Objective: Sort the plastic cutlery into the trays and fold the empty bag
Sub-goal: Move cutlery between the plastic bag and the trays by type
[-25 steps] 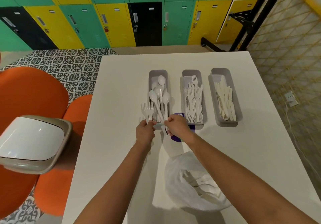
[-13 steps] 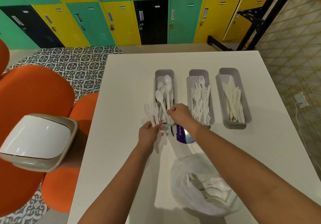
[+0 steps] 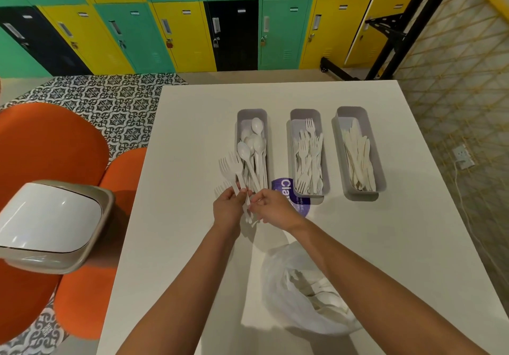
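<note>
Forks held over the bench (image 3: 358, 244), beside the spoon tray (image 3: 252, 113).
Left hand (image 3: 228, 208) has its grip clenched on white plastic forks (image 3: 230, 166), tines fanned upward; right hand (image 3: 272, 208) pinches a handle in the same bunch. Fork tray (image 3: 304, 113) and knife tray (image 3: 351, 111) hold sorted white cutlery; the clear, crumpled bag (image 3: 278, 280) lies nearer, cutlery inside.
</note>
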Motion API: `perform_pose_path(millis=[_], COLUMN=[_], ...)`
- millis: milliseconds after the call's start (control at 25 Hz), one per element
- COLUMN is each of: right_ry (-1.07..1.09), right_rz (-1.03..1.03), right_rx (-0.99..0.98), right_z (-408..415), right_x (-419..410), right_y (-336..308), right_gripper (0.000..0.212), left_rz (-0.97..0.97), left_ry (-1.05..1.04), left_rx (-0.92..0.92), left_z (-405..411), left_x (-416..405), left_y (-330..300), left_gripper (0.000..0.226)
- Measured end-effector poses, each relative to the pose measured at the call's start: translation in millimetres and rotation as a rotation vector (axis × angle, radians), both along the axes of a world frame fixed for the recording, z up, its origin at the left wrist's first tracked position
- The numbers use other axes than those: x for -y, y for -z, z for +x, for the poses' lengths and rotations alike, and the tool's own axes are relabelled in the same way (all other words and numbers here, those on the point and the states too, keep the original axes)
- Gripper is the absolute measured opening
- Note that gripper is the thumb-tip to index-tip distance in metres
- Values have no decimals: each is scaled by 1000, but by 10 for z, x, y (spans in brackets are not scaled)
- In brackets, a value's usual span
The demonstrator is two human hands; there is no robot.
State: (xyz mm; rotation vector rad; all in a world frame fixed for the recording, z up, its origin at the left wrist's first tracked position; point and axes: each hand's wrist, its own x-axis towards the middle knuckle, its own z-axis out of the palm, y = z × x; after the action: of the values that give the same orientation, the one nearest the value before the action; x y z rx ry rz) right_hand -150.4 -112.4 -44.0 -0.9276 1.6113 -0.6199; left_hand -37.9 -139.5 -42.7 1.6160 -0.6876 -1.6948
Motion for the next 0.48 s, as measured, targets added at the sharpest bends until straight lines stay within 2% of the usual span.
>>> perform_pose_path(millis=[280, 480], right_ry=[104, 174], right_rz=[-29, -54], right_rx=[27, 25], right_z=[-86, -281], right_x=[-151, -250], right_y=[-52, -123], right_gripper=[21, 18], left_rz=[1, 21], left_ry=[57, 118], left_rx=[21, 41], left_z=[-205, -326], left_x=[-99, -132], left_y=[-75, -141], left_gripper=[13, 19])
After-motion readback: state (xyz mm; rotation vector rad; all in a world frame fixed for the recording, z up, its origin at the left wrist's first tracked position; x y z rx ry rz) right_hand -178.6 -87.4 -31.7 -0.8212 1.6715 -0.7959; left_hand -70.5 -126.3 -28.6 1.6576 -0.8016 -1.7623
